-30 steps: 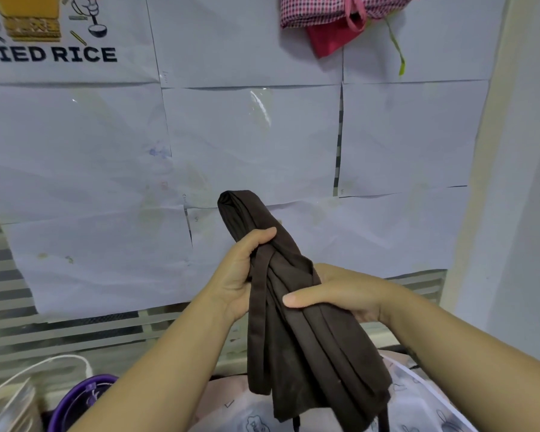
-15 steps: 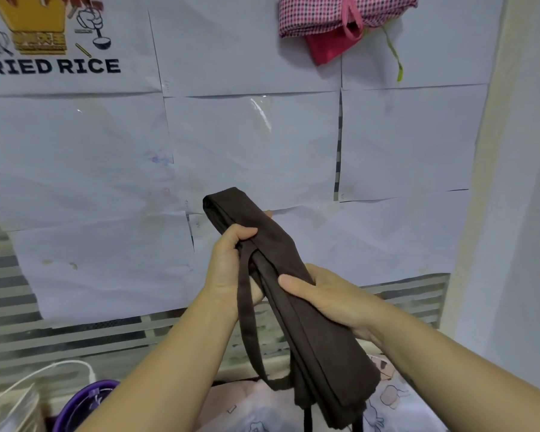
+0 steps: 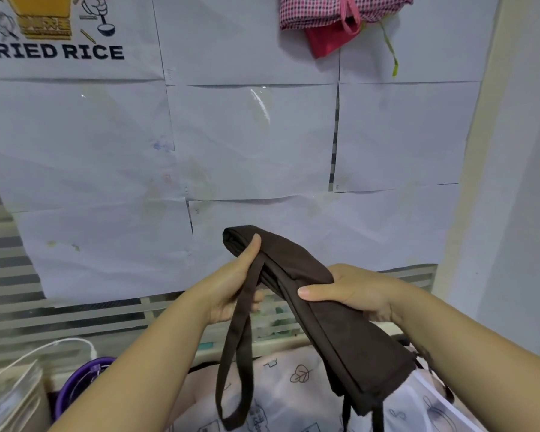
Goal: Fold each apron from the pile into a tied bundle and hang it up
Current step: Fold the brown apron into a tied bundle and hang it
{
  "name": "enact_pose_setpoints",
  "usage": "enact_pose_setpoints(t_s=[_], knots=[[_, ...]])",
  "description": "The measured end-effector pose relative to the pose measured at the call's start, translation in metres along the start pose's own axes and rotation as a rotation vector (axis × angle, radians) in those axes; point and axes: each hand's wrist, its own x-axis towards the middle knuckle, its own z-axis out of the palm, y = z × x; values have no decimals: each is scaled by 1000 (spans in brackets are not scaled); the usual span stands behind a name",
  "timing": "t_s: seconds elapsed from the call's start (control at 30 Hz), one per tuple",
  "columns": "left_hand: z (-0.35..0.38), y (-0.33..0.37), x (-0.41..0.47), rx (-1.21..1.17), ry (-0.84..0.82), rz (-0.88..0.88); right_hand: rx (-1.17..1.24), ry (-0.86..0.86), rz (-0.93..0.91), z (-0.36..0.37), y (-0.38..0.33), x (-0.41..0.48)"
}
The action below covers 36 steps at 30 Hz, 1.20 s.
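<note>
Dark brown apron [image 3: 340, 322], pink-checked cloth [image 3: 318, 10], purple tub [image 3: 75, 381]

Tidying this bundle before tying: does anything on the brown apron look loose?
Yes: a strap loop hangs free below the left hand, outside the folded brown apron, which the right hand also grips. Thin ties dangle from its lower end.

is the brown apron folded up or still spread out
Folded, not yet tied: the brown apron is a narrow layered strip gripped by the left hand and right hand, its strap hanging loose.

Even, soft indoor light; small glare streak on the wall paper [image 3: 259, 104]; slight blur and wide-angle bending at edges.
</note>
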Motion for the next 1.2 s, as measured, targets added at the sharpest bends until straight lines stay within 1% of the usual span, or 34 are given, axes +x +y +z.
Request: enact_pose_setpoints(t_s=[0.07, 0.1, 0.13, 0.17, 0.2, 0.23, 0.27, 0.33, 0.37, 0.4, 0.43, 0.47, 0.5, 0.57, 0.63, 0.7, 0.77, 0.83, 0.93, 1.0, 1.1, 1.17, 1.2], knots=[[0, -6, 2, 254, 175, 44, 15, 67, -7, 2, 7, -2], [-3, -12, 7, 375, 303, 116, 17, 113, -18, 2, 10, -3], [-2, -19, 8, 460, 454, 230, 20, 161, -30, 2, 15, -3], [1, -24, 7, 476, 592, 355, 24, 204, -43, 2, 19, -4], [4, -28, 4, 429, 628, 444, 32, 241, -56, 2, 22, -4], [7, -32, 2, 356, 548, 452, 42, 272, -67, 3, 26, -4], [14, -36, -1, 311, 400, 376, 47, 296, -86, 4, 27, -4], [27, -43, -10, 315, 67, 123, 41, 312, -129, 8, 30, -6], [32, -46, -13, 283, -58, 34, 35, 300, -148, 11, 31, -7], [36, -47, -14, 187, -147, -8, 27, 277, -170, 15, 30, -9], [41, -47, -16, 41, -201, -10, 21, 249, -196, 18, 29, -11], [45, -44, -17, -111, -209, 16, 20, 227, -220, 22, 28, -13], [49, -40, -18, -252, -190, 32, 15, 211, -239, 24, 28, -16], [53, -34, -16, -454, -91, 50, -49, 196, -262, 28, 27, -20], [53, -29, -11, -522, 38, 108, -178, 204, -283, 32, 27, -23], [52, -24, -8, -483, 127, 208, -219, 240, -299, 36, 30, -24], [51, -20, -7, -391, 226, 282, -212, 283, -292, 38, 33, -26], [50, -15, -4, -277, 347, 336, -184, 310, -288, 40, 33, -30], [57, -10, -7, -172, 470, 390, -140, 329, -328, 43, 31, -33], [63, -3, -12, -148, 489, 419, -122, 300, -389, 47, 30, -32], [66, 3, -17, -43, 493, 461, -97, 218, -447, 53, 30, -30], [61, 5, -16, -2, 481, 438, -132, 106, -475, 49, 30, -34], [59, 5, -16, -10, 449, 420, -184, 74, -473, 43, 30, -37]])
